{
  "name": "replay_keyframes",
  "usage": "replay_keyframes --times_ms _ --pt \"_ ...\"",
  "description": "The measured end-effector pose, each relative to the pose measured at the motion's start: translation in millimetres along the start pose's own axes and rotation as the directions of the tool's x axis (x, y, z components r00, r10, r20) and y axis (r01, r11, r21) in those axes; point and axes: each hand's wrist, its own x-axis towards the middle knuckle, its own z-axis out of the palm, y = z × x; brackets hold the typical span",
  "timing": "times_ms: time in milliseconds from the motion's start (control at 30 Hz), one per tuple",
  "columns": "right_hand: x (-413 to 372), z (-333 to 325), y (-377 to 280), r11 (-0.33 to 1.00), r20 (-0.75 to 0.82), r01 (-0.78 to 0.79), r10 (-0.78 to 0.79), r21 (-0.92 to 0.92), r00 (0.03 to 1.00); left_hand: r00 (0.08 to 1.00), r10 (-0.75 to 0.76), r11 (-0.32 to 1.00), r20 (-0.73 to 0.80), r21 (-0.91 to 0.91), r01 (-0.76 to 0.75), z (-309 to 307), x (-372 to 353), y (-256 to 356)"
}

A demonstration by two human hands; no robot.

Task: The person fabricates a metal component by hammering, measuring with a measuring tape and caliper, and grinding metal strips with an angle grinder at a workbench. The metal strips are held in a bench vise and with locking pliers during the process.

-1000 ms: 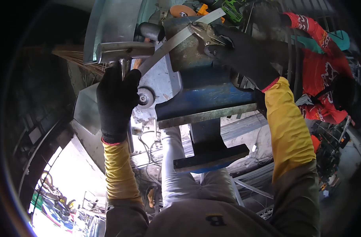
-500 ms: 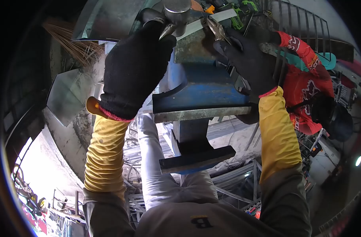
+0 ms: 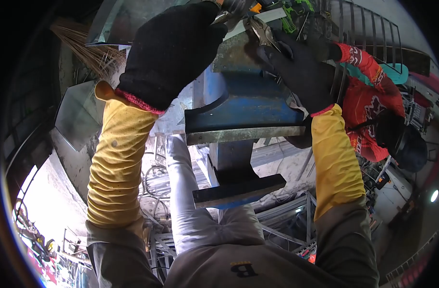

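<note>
In a black glove, my left hand (image 3: 176, 53) is closed on a metal tool with a heavy round head (image 3: 236, 6), apparently a hammer, partly cut off by the top edge. My right hand (image 3: 303, 77), also gloved in black, grips locking pliers (image 3: 263, 32). Their jaws meet a pale flat metal strip (image 3: 270, 16), which slants over the worn end of a blue steel block (image 3: 243, 105). The left part of the strip disappears behind my left hand and the tool.
Beside my right arm is a co-worker in a red top (image 3: 373, 105) and dark cap. A bundle of thin rods (image 3: 87, 45) lies at upper left, near a glass-like panel (image 3: 78, 115). Green tools (image 3: 291, 17) sit beyond the strip. Metal frames (image 3: 286, 225) stand below the block.
My left hand has risen closer to the camera, and the round-headed tool has shifted up and right. My right hand and the pliers stay almost in place on the strip.
</note>
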Motion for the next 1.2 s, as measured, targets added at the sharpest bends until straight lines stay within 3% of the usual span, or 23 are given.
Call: replay_keyframes --times_ms 233,300,400,500,733,1033,1200 --pt "-2.9 -2.2 -8.4 0.991 0.050 -0.086 0.081 0.100 0.995 0.999 -0.052 0.997 0.012 -0.053 0.053 0.9 1.1 1.1" --pt "-1.2 -3.4 -3.6 0.994 0.013 0.034 -0.033 -0.107 0.999 0.999 -0.023 0.997 -0.025 -0.076 0.021 1.8 0.6 -0.9" --pt "1.1 -4.4 1.1 0.989 -0.001 0.034 -0.035 -0.146 0.999 1.000 -0.028 0.998 0.007 -0.060 0.028 -0.1 1.7 -1.8" --pt "2.2 -3.6 -3.4 1.000 0.020 0.011 -0.011 -0.020 1.000 1.000 0.007 0.999 -0.016 -0.040 -0.008 -0.1 1.4 -4.0" --pt "3.1 -0.8 -3.0 0.996 -0.018 -0.064 0.063 -0.056 0.998 1.000 -0.007 0.997 -0.025 -0.075 0.006 0.6 2.4 -5.0" --pt "3.9 1.4 2.4 0.999 -0.047 0.010 -0.013 -0.052 0.999 1.000 -0.013 0.999 -0.002 -0.053 0.013 -0.8 4.1 -3.7" --pt "3.8 -0.9 -7.8 0.995 0.013 -0.070 0.071 -0.066 0.997 1.000 0.015 0.999 -0.025 -0.028 -0.015 -0.4 3.4 -6.1"
